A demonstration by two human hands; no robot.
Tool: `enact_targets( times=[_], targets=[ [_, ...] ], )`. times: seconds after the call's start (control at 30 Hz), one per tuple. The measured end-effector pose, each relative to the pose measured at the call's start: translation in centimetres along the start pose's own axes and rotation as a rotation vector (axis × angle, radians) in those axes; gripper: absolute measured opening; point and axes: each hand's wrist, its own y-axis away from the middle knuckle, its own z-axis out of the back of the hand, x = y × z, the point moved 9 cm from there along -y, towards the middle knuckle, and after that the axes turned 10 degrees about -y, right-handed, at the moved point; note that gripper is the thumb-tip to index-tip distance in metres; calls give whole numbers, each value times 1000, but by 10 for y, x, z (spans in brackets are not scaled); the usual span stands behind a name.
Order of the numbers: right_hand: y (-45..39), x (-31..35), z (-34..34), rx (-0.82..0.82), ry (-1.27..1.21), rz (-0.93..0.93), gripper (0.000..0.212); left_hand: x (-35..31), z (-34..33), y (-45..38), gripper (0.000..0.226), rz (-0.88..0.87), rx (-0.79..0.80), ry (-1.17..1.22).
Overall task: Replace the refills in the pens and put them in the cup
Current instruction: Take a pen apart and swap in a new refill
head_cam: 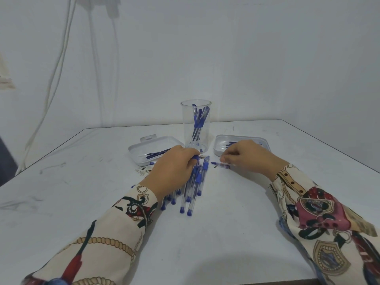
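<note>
1. Table (226, 233) is seen, white, with everything laid on it.
2. Two flat white trays are set at the far side: the left tray (136, 152) with loose refills inside, and the right tray (221, 140), partly hidden by the right hand.
3. A clear cup (196, 124) is stood between the trays, and a few blue pens are already leaned inside it.
4. A pile of pens (192, 186) is laid just in front of the cup. Their long sides are pointed from the person toward the cup.
5. The left hand (174, 167) is placed on top of the pile, and its fingers are curled around one pen at the far end.
6. The right hand (246, 156) is held beside the pile, near the right tray. A small pen part (221, 165) is pinched in its fingers, laid sideways, with its tip pointed left toward the pile.
7. The pile is closest to the left hand, so the next pen is probably picked by it.
8. No words or brand names can be read anywhere.
</note>
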Motion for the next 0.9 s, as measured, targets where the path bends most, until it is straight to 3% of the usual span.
enact_targets(
  times=[0.17, 0.33, 0.5, 0.63, 0.77, 0.9],
  targets=[
    [3, 22, 5, -93, -320, 112, 31, -3, 4, -1, 25, -48, -43, -2],
    [5, 37, -14, 4, -266, 114, 36, -9, 6, 0, 22, -71, -50, 5],
    [6, 41, -15, 22, -348, 141, 26, -10, 6, -1, 24, -80, -53, -11],
    [4, 42, -16, 18, -438, 167, 6, -13, 6, 0, 25, -119, -66, -41],
    [5, 40, -14, 5, -442, 140, 12, -9, 6, -1, 26, -89, -82, -36],
    [3, 36, -17, 19, -357, 104, 34, -9, 8, -1, 27, -75, -84, -30]
  ],
)
